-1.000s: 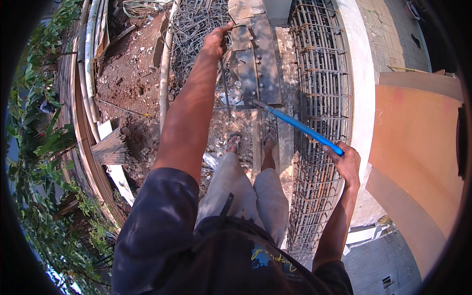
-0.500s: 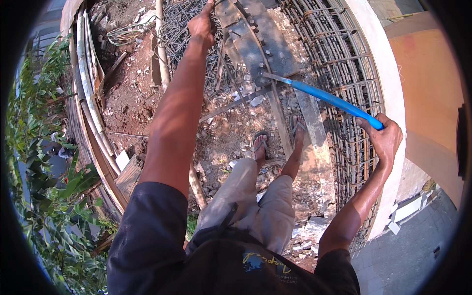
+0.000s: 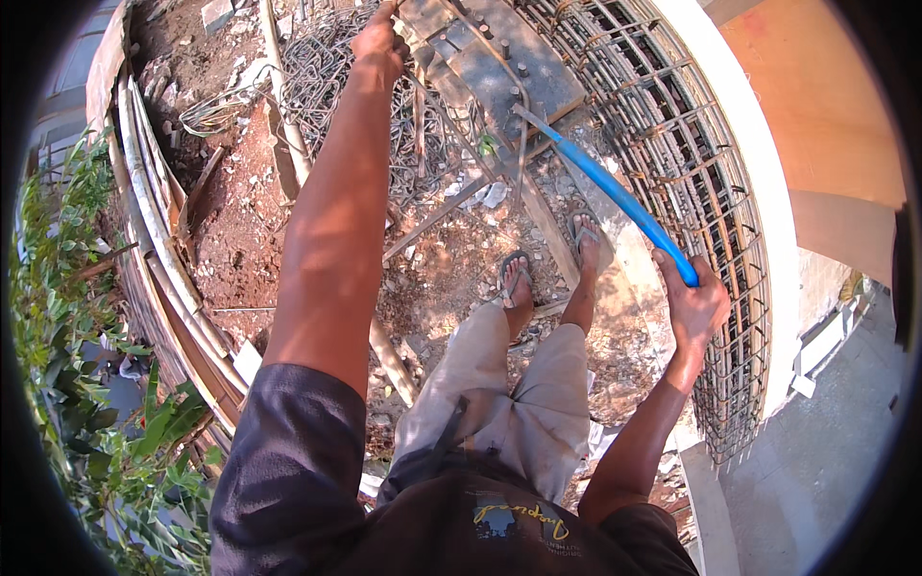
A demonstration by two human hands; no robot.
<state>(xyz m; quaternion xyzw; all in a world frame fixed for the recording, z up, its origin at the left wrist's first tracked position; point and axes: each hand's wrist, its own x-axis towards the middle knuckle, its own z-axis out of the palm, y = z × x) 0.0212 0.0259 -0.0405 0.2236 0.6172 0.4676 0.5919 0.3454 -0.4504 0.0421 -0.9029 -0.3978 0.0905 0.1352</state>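
Note:
My right hand (image 3: 699,300) is closed around the lower end of a bending lever (image 3: 622,199), a steel bar with a long blue sleeve. The lever's bare metal tip meets a steel rod (image 3: 501,56) beside the pegs on a dark bending board (image 3: 519,72). The rod runs between the pegs and turns sharply toward me at the lever's tip. At the top edge, beyond the board's left side, my left hand (image 3: 379,43) is closed on a thin steel rod, mostly cut off by the picture's edge.
Bent steel stirrups (image 3: 322,82) lie piled left of the board. A long rebar cage (image 3: 672,163) lies along the white wall edge (image 3: 759,173) at right. Planks (image 3: 552,221) and rubble surround my sandalled feet (image 3: 517,278). Bamboo poles (image 3: 158,211) and leafy plants (image 3: 86,403) border the left.
My right hand has swung the blue lever toward me and to the left. The rod's near part has turned with it and now shows a sharp bend. My left hand stays closed.

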